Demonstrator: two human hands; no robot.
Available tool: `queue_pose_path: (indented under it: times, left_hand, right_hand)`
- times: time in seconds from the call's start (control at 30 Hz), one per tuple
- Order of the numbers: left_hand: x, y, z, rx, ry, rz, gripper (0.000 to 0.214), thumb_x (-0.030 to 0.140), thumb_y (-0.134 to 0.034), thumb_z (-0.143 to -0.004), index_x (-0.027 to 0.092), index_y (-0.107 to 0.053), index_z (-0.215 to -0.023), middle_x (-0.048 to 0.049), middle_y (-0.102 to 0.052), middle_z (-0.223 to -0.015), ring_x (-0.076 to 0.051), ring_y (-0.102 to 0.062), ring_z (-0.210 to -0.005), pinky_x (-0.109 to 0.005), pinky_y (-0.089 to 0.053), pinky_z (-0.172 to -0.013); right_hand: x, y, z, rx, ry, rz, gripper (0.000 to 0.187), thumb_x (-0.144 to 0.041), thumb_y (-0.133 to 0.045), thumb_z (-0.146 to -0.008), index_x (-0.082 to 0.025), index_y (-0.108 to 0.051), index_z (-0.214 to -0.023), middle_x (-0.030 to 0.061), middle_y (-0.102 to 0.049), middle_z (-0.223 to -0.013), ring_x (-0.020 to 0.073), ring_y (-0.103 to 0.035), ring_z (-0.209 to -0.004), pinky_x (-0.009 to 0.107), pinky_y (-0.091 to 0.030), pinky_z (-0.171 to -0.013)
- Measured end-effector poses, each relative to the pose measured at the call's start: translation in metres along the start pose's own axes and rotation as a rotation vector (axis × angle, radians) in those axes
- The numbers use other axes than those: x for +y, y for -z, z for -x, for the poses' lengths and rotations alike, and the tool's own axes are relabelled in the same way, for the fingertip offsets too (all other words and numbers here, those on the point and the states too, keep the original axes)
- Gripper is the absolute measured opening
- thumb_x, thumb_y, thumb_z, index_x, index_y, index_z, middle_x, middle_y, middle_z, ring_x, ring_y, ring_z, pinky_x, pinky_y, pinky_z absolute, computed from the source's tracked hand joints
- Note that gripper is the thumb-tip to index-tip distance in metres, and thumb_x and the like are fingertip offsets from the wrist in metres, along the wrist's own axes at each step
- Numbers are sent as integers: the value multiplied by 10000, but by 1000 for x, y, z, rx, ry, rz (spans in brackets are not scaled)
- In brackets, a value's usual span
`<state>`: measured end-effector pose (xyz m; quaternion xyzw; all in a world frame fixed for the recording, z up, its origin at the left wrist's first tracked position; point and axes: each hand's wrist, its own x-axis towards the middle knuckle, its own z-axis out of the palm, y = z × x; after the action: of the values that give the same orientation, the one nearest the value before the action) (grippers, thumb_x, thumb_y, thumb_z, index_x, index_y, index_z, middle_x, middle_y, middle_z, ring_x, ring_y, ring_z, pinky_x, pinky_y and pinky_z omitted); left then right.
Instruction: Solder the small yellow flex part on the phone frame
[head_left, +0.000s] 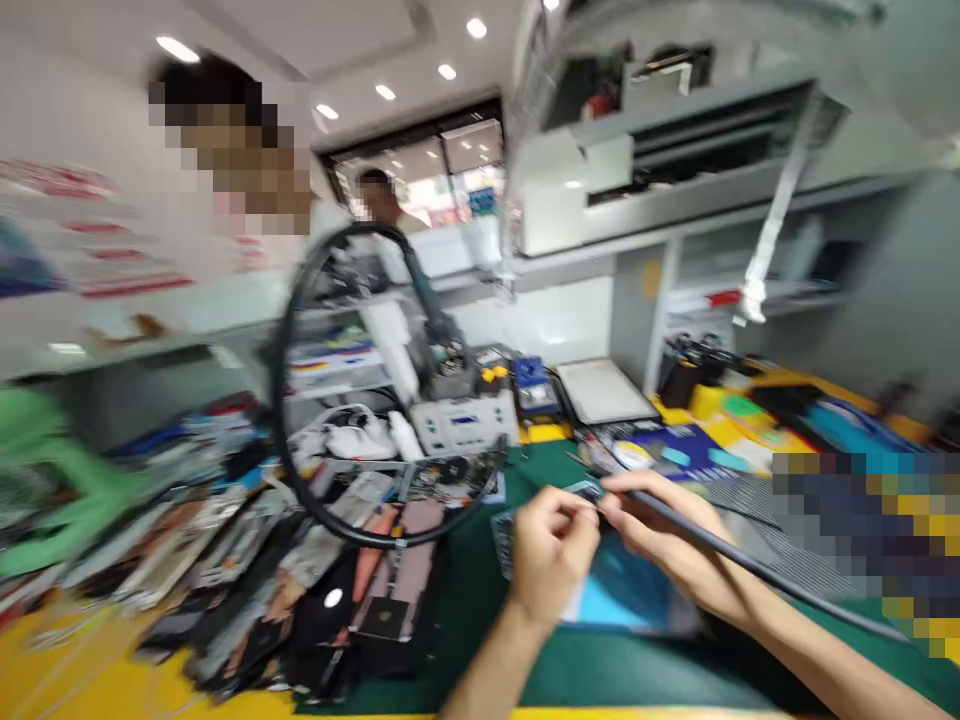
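My left hand (551, 550) is pinched shut on a small flat part (583, 491), perhaps a phone piece; blur hides its details. My right hand (660, 535) touches the same part from the right, its fingers closed round a long black rod or cable (750, 565) that runs away to the lower right. Both hands hover over a green mat (480, 600), above a blue sheet (626, 595).
A heap of phone parts and tools (300, 570) lies left of the hands. A black ring lamp (360, 390) stands over it, with a white station box (465, 420) behind. Yellow and blue trays (720, 420) sit at right. Two people stand behind the counter.
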<state>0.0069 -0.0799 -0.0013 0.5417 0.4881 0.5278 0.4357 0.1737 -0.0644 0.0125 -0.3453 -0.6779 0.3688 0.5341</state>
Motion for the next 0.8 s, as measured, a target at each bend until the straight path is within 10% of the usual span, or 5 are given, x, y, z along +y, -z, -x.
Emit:
queue_pose_path:
  times: [0.8]
  left_hand:
    - [-3, 5, 2, -42, -59, -13, 153, 306, -650, -896, 185, -603, -815, 53, -527, -658, -81, -437, -518, -205, -336, -482]
  right_hand:
    - [17, 0, 7, -26, -34, 2, 194, -203, -696, -969, -318, -699, -1125, -25, -700, -967, 116, -626, -712, 194, -526, -628]
